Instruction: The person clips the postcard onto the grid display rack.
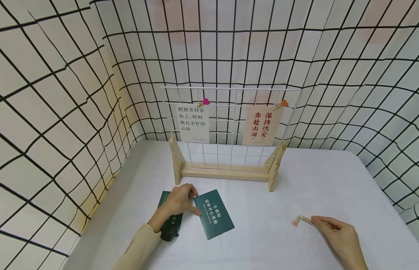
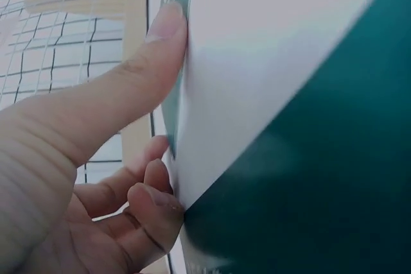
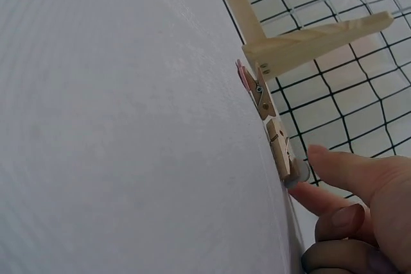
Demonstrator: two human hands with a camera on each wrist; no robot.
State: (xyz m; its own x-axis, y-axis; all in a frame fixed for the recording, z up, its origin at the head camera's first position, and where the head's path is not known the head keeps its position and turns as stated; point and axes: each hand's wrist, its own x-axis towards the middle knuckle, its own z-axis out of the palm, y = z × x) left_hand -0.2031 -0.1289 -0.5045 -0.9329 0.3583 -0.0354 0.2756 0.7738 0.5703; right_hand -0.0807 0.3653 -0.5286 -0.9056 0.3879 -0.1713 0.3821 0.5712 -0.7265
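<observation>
My left hand (image 1: 181,200) is at the left side of a dark green card (image 1: 214,215) with white lettering, thumb and fingertips spread along its edge. In the left wrist view the thumb (image 2: 168,27) lies at the card's edge, the other fingers loosely bent. Under my left wrist is a second dark green card (image 2: 334,158), partly hidden by the forearm. On the right, thumb and index finger of my right hand (image 1: 339,234) pinch the end of a small wooden clothespin (image 1: 307,219). A clothespin with a pink piece (image 1: 296,221) lies just beyond it.
A white wire rack (image 1: 229,150) on a wooden stand (image 1: 224,174) stands at the back. A white card (image 1: 193,123) and a pink card (image 1: 261,125) hang from it by clothespins with hearts. Black grid panels (image 1: 233,48) enclose the white table (image 1: 263,225).
</observation>
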